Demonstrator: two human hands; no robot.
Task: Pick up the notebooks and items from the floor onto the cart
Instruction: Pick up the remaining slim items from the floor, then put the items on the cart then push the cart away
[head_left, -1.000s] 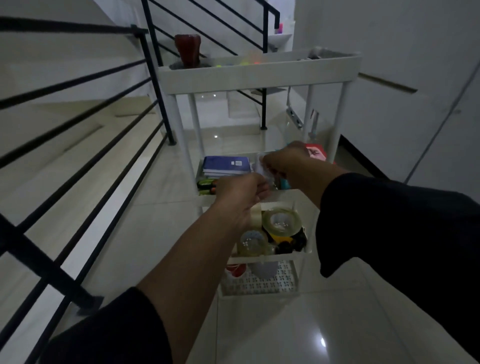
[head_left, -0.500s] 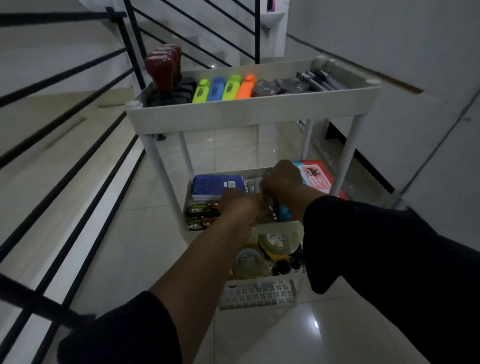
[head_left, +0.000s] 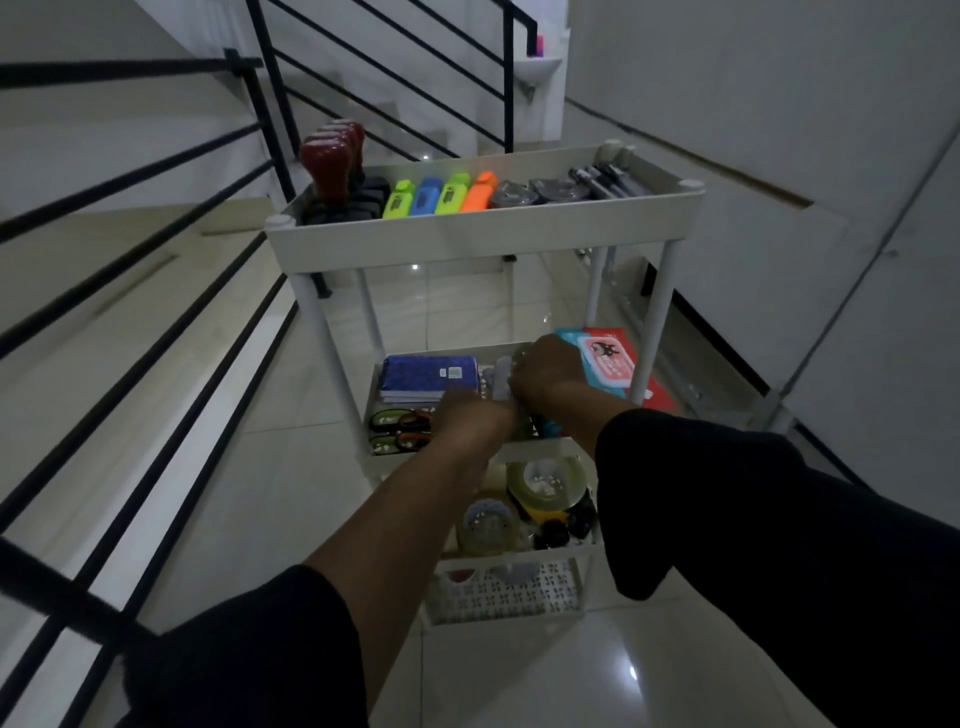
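- My right hand (head_left: 545, 371) is curled on a pale packet (head_left: 501, 382) over the cart (head_left: 467, 236) middle shelf
- My left hand (head_left: 475, 421): fingers hidden, grip unclear

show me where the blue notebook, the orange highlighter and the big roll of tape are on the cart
blue notebook (head_left: 428, 370), head view, middle of its cover
orange highlighter (head_left: 479, 192), head view, middle of its body
big roll of tape (head_left: 545, 483), head view, top edge of its ring
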